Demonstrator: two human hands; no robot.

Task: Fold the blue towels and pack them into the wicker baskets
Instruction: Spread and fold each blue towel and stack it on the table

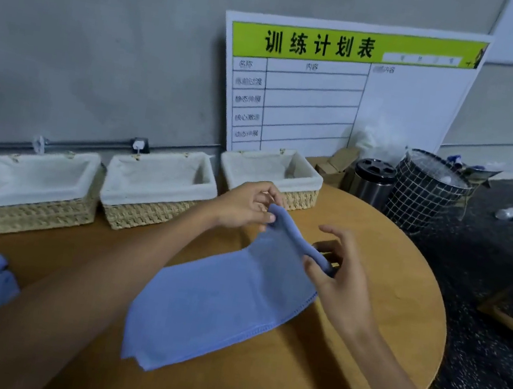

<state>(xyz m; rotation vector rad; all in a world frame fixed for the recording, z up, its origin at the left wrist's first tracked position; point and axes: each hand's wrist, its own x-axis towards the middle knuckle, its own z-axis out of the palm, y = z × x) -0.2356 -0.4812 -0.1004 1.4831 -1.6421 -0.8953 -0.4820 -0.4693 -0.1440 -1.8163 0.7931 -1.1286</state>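
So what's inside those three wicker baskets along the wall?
Only white cloth liners show inside the left basket, middle basket and right basket; no towels yet. Their near walls hide part of each floor.

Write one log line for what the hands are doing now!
left hand: pinches towel | right hand: pinches towel | baskets: no towels visible

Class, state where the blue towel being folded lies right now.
In the head view, the blue towel lies centre on the round wooden table, in front of the wicker baskets, its far edge lifted by the left hand and right hand.
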